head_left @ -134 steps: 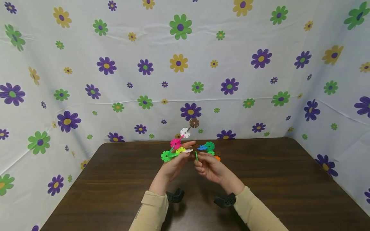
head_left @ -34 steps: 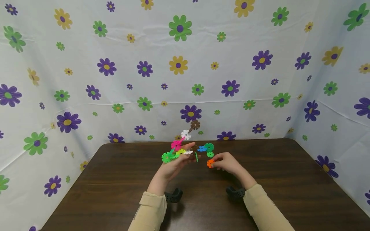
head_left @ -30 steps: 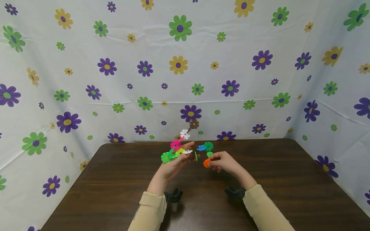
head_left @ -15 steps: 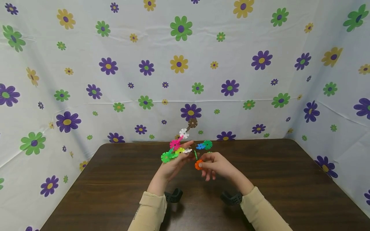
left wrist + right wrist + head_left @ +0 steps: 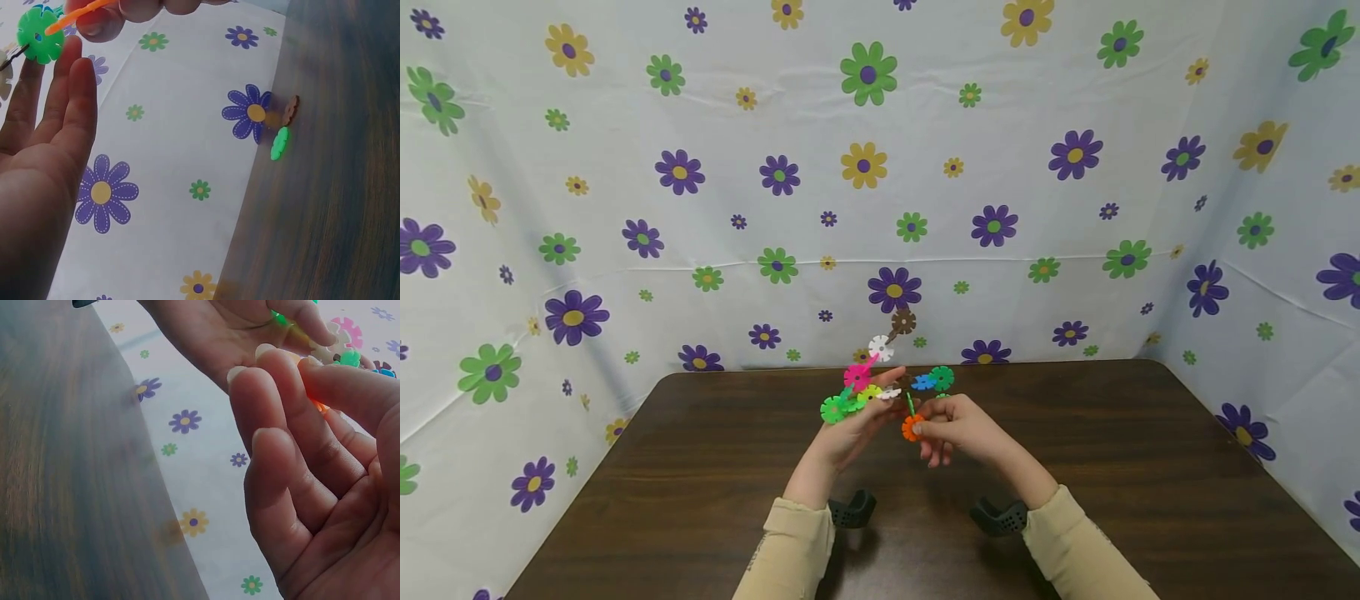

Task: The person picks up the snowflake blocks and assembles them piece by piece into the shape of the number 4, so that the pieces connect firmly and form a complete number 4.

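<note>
My left hand (image 5: 848, 432) holds up a branching chain of linked, notched flower-shaped plastic discs, the thumb lying against it. Along the chain are a brown disc (image 5: 904, 321), a white disc (image 5: 881, 348), a pink disc (image 5: 857, 377) and a teal-green disc (image 5: 942, 377). Between thumb and fingers my right hand (image 5: 964, 429) pinches an orange disc (image 5: 912, 428). In the left wrist view the orange disc's edge meets a green disc (image 5: 39, 36) of the chain. My right fingers hide part of the orange disc in the right wrist view.
A loose green disc (image 5: 280, 144) and a brown disc (image 5: 292, 111) lie on the dark wooden table (image 5: 715, 467). A flower-print cloth (image 5: 737, 150) stands behind and at both sides. Each wrist wears a black camera mount.
My right hand went right and picked up the orange disc, then brought it left to the green disc hanging from the chain. The left hand has stayed nearly in place with the chain.
</note>
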Action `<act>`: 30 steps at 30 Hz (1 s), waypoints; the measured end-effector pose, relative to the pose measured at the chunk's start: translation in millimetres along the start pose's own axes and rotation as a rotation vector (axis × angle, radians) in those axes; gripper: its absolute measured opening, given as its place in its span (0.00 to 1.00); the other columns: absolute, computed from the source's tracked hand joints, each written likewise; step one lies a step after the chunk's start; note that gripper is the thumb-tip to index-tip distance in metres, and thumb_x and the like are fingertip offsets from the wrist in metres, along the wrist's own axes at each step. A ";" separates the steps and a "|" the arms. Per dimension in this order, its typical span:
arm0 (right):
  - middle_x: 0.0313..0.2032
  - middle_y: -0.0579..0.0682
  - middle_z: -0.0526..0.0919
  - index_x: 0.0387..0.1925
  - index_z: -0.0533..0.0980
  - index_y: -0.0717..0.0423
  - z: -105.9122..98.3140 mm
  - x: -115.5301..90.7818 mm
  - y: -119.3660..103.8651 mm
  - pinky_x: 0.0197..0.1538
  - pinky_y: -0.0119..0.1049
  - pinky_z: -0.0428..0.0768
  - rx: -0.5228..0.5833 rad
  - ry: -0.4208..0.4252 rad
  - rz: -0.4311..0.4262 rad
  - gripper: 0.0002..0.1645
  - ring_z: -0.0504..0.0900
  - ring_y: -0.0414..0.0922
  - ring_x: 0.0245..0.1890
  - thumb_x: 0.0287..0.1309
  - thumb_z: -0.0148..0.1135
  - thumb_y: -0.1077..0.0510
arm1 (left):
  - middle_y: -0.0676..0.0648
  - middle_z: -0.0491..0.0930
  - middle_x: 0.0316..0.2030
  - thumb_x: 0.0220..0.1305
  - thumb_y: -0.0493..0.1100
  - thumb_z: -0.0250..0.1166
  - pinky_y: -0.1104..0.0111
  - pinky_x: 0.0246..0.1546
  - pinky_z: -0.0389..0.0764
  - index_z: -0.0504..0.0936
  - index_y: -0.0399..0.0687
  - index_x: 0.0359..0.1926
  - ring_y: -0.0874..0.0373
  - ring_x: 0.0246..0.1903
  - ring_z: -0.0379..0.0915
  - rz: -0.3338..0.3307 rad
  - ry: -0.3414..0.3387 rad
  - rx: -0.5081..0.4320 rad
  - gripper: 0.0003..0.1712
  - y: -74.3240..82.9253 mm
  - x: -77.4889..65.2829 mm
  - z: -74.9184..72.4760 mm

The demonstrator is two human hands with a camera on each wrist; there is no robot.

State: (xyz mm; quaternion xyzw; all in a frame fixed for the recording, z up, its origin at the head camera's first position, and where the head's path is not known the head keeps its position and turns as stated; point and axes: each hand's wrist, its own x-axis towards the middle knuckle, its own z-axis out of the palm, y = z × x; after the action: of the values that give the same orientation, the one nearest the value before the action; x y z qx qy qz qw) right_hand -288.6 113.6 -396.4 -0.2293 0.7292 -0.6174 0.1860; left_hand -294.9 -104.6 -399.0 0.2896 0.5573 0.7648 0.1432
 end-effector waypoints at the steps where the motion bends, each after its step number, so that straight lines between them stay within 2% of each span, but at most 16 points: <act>1: 0.22 0.55 0.82 0.43 0.78 0.69 0.2 -0.2 -0.6 0.23 0.33 0.79 0.002 0.003 -0.001 0.18 0.81 0.43 0.18 0.65 0.62 0.55 | 0.41 0.59 0.69 0.71 0.41 0.52 0.56 0.62 0.65 0.57 0.35 0.71 0.44 0.57 0.69 0.001 0.000 0.000 0.32 0.0 0.1 -0.1; 4: 0.21 0.55 0.82 0.41 0.77 0.70 0.7 -1.0 -2.5 0.23 0.33 0.79 0.009 0.015 -0.006 0.18 0.82 0.43 0.18 0.64 0.62 0.55 | 0.42 0.60 0.69 0.72 0.41 0.52 0.55 0.63 0.65 0.57 0.35 0.71 0.46 0.57 0.70 0.002 -0.005 -0.010 0.31 -0.1 0.5 -0.3; 11: 0.20 0.55 0.82 0.37 0.75 0.71 1.5 -1.3 -6.3 0.23 0.33 0.80 0.026 0.048 -0.009 0.15 0.81 0.43 0.17 0.64 0.62 0.58 | 0.44 0.61 0.69 0.72 0.42 0.52 0.56 0.63 0.65 0.60 0.39 0.71 0.37 0.61 0.64 -0.012 -0.006 -0.009 0.30 -1.0 1.6 -0.3; 18: 0.22 0.58 0.83 0.36 0.73 0.71 0.7 -0.1 -8.1 0.25 0.37 0.82 0.064 0.060 -0.002 0.13 0.83 0.44 0.19 0.62 0.63 0.61 | 0.41 0.58 0.70 0.71 0.42 0.52 0.60 0.60 0.68 0.57 0.39 0.72 0.49 0.56 0.70 -0.030 0.001 0.010 0.32 -1.3 2.7 -0.8; 22: 0.22 0.58 0.83 0.37 0.73 0.72 0.3 1.5 -6.7 0.26 0.37 0.82 0.078 0.061 -0.005 0.13 0.83 0.45 0.19 0.63 0.61 0.62 | 0.40 0.58 0.69 0.72 0.42 0.52 0.60 0.56 0.72 0.57 0.40 0.73 0.50 0.55 0.70 -0.037 0.002 -0.009 0.32 -0.5 3.0 -0.5; 26: 0.21 0.56 0.82 0.39 0.72 0.73 0.6 2.8 -4.3 0.25 0.36 0.82 0.082 0.081 -0.022 0.12 0.82 0.44 0.18 0.63 0.59 0.63 | 0.40 0.53 0.71 0.73 0.41 0.50 0.55 0.49 0.78 0.54 0.41 0.74 0.45 0.59 0.65 -0.051 -0.018 -0.071 0.32 -0.8 3.3 0.0; 30: 0.20 0.55 0.81 0.39 0.74 0.75 0.8 3.3 -2.5 0.24 0.35 0.81 0.079 0.113 -0.041 0.13 0.81 0.43 0.17 0.63 0.60 0.64 | 0.45 0.51 0.72 0.73 0.41 0.50 0.50 0.46 0.79 0.57 0.47 0.74 0.40 0.64 0.57 -0.062 -0.034 -0.123 0.30 -1.5 3.0 2.0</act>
State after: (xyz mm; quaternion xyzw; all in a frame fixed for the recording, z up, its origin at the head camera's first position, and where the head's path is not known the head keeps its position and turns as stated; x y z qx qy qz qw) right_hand -290.6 110.8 -394.0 -0.2014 0.7089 -0.6611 0.1409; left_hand -296.3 -100.9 -399.2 0.2759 0.5156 0.7877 0.1940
